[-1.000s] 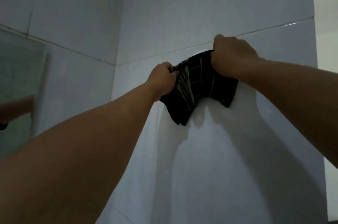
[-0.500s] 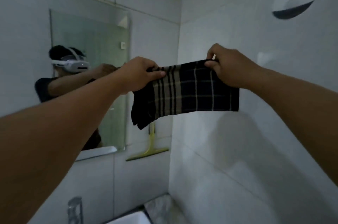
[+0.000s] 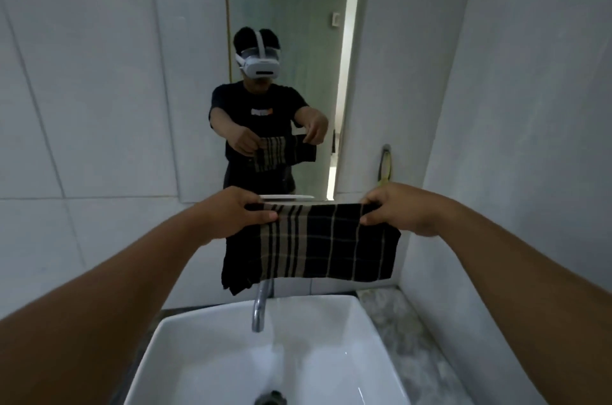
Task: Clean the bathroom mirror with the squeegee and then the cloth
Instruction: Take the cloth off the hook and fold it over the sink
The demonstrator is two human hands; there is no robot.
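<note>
Both hands pinch the cloth by its top edge, left hand, right hand, stretched sideways before the mirror.

— Where are you looking from?
— From your head, forward and down: the mirror faces you squarely, near, above the sink.
— A second view?
— None; only your one wide-angle camera, both arms reaching in from below.

walls: big pale glossy tiles, corner off to the right
sink: white square basin, chrome tap above it
counter: speckled stone
light: pretty dim, bluish
</note>
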